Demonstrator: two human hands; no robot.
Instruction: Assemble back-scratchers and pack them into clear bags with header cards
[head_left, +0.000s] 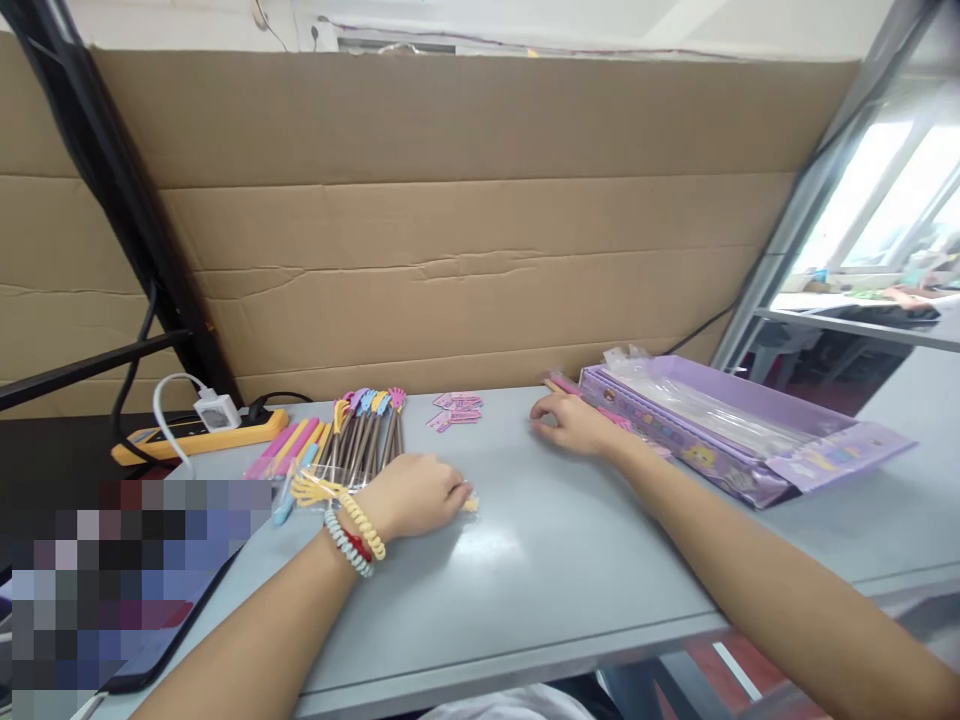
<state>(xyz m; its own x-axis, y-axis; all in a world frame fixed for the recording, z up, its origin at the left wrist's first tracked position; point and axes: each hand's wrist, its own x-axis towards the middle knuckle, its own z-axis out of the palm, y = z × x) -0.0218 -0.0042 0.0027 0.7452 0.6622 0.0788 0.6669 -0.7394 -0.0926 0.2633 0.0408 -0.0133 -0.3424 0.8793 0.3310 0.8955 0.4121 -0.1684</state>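
Note:
My left hand (pixel 420 495), wearing coiled bracelets at the wrist, is closed on a back scratcher (pixel 316 488) in a clear wrapper. Its yellow hand-shaped head shows left of my wrist, and a small end sticks out past my fingers. Just behind lie several back scratchers (pixel 364 440) in a row, with metal rods and pink, yellow, blue and purple heads. My right hand (pixel 574 422) rests low over the table beside the purple box, fingers bent with a gap from the thumb. Behind its knuckles a pink stick-like thing (pixel 564 383) is partly hidden.
A purple box (pixel 697 450) containing clear plastic sleeves (pixel 705 405) stands at the right. Small pink cards (pixel 456 408) lie at the back middle. A yellow power strip (pixel 247 430) with a white plug and a blurred-out device (pixel 172 620) are on the left. Cardboard (pixel 480 230) walls the back.

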